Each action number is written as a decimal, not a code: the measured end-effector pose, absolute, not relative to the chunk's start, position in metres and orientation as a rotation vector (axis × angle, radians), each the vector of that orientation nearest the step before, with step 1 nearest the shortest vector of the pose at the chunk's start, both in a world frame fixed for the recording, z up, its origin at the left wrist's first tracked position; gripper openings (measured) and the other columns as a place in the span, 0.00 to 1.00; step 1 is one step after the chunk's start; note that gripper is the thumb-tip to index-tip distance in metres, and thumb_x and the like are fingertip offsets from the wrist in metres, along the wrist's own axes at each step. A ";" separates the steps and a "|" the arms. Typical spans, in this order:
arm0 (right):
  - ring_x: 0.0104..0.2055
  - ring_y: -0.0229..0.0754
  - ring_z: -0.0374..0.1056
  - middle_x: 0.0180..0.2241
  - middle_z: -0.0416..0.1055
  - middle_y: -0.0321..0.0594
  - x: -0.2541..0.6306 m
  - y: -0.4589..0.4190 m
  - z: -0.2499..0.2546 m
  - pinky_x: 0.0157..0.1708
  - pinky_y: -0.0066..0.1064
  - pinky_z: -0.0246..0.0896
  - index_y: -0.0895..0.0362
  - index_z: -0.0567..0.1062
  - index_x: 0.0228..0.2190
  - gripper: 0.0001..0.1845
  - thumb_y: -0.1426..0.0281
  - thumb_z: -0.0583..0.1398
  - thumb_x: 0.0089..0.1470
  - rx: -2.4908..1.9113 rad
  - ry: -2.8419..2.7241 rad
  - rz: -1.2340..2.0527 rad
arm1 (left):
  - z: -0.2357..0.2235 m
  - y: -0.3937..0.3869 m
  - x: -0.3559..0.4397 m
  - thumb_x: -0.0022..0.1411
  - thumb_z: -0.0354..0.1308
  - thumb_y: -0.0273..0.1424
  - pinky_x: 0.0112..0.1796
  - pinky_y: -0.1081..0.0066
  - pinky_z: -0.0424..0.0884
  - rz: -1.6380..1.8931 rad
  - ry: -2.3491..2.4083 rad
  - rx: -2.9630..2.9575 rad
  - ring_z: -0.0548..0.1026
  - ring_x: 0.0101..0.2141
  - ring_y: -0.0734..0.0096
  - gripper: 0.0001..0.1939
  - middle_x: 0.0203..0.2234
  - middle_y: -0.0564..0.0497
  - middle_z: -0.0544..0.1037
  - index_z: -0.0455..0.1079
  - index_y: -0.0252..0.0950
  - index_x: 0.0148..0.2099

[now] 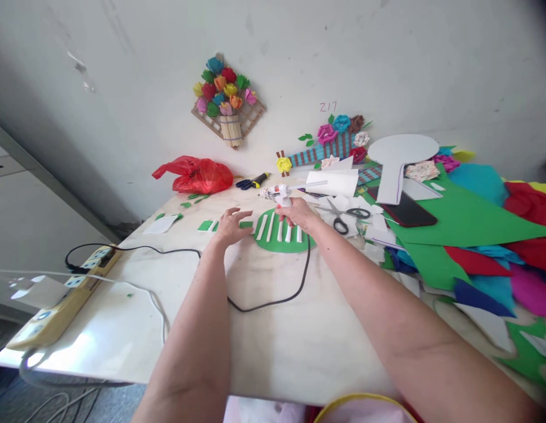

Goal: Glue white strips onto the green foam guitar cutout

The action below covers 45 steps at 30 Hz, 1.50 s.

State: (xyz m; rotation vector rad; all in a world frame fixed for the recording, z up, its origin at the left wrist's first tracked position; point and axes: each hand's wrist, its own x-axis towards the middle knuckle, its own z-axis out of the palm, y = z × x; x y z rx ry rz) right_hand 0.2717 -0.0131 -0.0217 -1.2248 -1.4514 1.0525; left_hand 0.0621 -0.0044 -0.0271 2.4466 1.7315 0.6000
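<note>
My right hand [299, 214] is wrapped round the handle of a white glue gun [281, 192], whose nozzle points left. Below it lies a green paper oval [273, 245] with several white strips [271, 228] set across it in a slanting row. My left hand [232, 226] rests with fingers apart on a narrow green band [204, 225] that also bears white strips and reaches to the oval's left edge. Part of the band is covered by that hand. From the gun a black cord [273, 305] loops over the table.
Scissors [343, 218] lie on paper scraps to the right, near a dark phone [409, 209] and coloured sheets [466, 220]. At the back are pliers [252, 181] and a red plastic bag [200, 175]. A power strip [63, 299] sits along the left edge.
</note>
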 end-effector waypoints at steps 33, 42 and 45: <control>0.09 0.28 0.52 0.15 0.67 0.37 0.306 -0.012 -0.017 0.08 0.21 0.44 0.62 0.68 0.29 0.16 0.60 0.61 0.46 -1.233 -1.510 1.295 | -0.023 0.011 0.047 0.44 0.59 0.31 0.55 0.56 0.44 0.400 1.299 2.347 0.55 0.56 0.58 0.44 0.53 0.46 0.66 0.45 0.39 0.63; 0.10 0.28 0.52 0.15 0.67 0.37 0.304 -0.011 -0.019 0.08 0.21 0.44 0.62 0.68 0.28 0.18 0.59 0.61 0.45 -1.245 -1.518 1.287 | -0.027 0.018 0.053 0.43 0.59 0.30 0.55 0.48 0.32 0.315 1.340 2.439 0.50 0.58 0.55 0.45 0.52 0.49 0.67 0.45 0.43 0.63; 0.10 0.28 0.52 0.16 0.68 0.37 0.304 -0.011 -0.019 0.08 0.21 0.44 0.62 0.68 0.28 0.19 0.57 0.62 0.44 -1.252 -1.514 1.289 | -0.028 0.019 0.055 0.43 0.59 0.31 0.55 0.49 0.33 0.299 1.341 2.449 0.51 0.57 0.55 0.45 0.52 0.49 0.68 0.45 0.43 0.63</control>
